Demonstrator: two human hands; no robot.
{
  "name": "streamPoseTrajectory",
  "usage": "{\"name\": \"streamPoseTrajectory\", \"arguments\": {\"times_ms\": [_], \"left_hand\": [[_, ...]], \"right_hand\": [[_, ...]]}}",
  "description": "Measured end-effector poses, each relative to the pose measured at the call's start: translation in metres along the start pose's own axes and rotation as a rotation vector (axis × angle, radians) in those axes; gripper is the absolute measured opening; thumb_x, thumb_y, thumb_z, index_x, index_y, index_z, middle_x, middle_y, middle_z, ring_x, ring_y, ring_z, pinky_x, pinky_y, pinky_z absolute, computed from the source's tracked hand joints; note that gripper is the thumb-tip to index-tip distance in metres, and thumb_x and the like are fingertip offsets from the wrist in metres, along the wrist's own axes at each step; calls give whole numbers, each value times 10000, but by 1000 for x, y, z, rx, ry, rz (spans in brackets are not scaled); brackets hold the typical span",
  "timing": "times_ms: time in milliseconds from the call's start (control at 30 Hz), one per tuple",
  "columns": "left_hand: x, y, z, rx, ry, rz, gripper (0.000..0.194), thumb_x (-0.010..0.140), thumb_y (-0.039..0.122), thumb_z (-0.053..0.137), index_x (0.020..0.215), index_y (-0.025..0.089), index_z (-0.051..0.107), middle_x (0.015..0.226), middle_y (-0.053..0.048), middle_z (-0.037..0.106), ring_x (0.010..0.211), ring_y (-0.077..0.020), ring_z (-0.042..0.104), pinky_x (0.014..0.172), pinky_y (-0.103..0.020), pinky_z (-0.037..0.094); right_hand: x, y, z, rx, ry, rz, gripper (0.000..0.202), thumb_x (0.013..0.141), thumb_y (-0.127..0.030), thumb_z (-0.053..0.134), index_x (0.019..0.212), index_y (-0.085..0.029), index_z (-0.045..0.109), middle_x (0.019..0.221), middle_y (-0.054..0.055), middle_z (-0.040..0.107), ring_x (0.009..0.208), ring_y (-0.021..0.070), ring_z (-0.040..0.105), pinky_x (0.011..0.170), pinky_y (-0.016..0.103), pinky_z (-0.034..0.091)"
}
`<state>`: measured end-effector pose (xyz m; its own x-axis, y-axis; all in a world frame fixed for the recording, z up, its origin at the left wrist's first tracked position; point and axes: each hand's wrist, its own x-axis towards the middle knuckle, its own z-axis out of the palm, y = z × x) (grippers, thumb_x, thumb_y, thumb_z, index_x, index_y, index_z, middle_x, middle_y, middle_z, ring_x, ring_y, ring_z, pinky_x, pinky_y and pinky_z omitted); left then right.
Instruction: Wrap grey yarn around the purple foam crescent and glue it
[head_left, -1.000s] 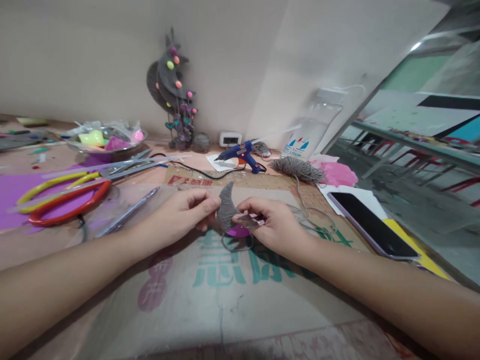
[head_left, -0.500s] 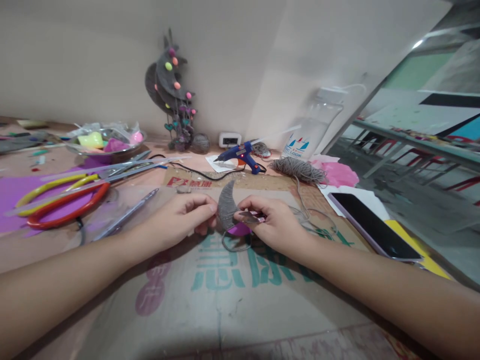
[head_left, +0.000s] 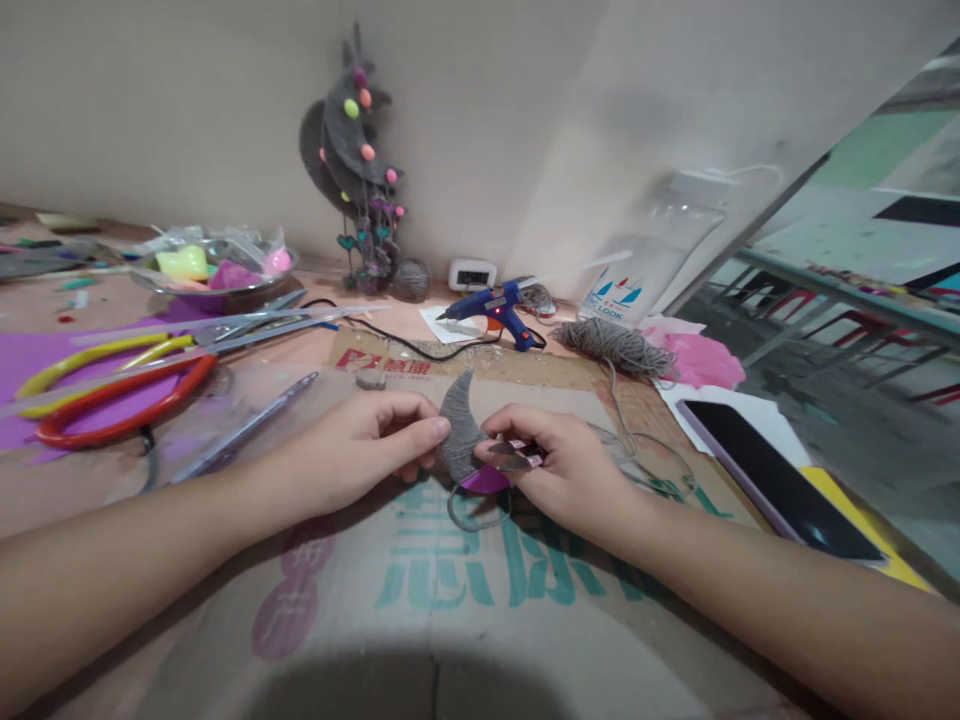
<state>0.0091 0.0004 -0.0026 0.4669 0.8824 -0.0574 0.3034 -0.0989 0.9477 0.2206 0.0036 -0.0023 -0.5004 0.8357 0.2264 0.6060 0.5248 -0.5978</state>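
Note:
A grey yarn-wrapped crescent (head_left: pixel 459 425) with a purple uncovered part (head_left: pixel 487 480) at its lower end stands between my hands, above the cardboard (head_left: pixel 360 640). My left hand (head_left: pixel 394 435) pinches its left edge between thumb and fingers. My right hand (head_left: pixel 551 455) is closed at its right side, with a small dark metal tool, perhaps tweezers or small scissors (head_left: pixel 514 457), in the fingers. A loop of grey yarn (head_left: pixel 480 525) hangs below the crescent. The right fingertips touch or nearly touch the wrapped yarn.
Behind lie a blue glue gun (head_left: pixel 495 308), a grey yarn bundle (head_left: pixel 615 347) and a bottle (head_left: pixel 652 250). Red-and-yellow scissors (head_left: pixel 127 400), a pen (head_left: pixel 247 428) and a bowl (head_left: pixel 247 295) are left; a phone (head_left: pixel 780 480) is right. A decorated crescent (head_left: pixel 341 150) stands against the wall.
The camera view has shifted slightly. Both hands keep nearly the same hold around the crescent, with the small metal tool still in my right hand.

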Motion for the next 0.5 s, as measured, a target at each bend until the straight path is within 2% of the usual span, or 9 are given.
{"name": "streamPoseTrajectory", "arguments": {"times_ms": [167, 267, 367, 500], "left_hand": [[-1, 1, -1, 29, 8, -13, 346, 888, 416, 452, 663, 162, 520, 612, 31, 516, 576, -87, 486, 539, -203, 377], [-1, 0, 0, 7, 16, -31, 305, 882, 398, 470, 690, 166, 521, 606, 40, 503, 566, -85, 478, 529, -202, 367], [-1, 0, 1, -40, 21, -19, 250, 875, 378, 488, 733, 174, 520, 609, 52, 489, 555, -78, 467, 519, -195, 357], [0, -1, 1, -5, 14, 14, 290, 881, 371, 471, 673, 170, 494, 595, 46, 491, 547, -79, 462, 516, -199, 351]], "right_hand": [[0, 0, -2, -5, -43, -30, 90, 775, -136, 577, 814, -194, 634, 740, -16, 665, 630, 99, 570, 588, 195, 407], [-1, 0, -3, -18, -49, -39, 124, 761, -105, 574, 819, -197, 634, 755, -12, 667, 659, 108, 578, 606, 202, 410], [-1, 0, -3, -31, -48, -61, 127, 767, -106, 571, 828, -200, 630, 754, -14, 664, 675, 113, 581, 618, 208, 410], [-3, 0, -1, -61, -46, -84, 80, 796, -154, 571, 844, -201, 615, 766, -14, 653, 669, 109, 569, 618, 212, 402]]}}
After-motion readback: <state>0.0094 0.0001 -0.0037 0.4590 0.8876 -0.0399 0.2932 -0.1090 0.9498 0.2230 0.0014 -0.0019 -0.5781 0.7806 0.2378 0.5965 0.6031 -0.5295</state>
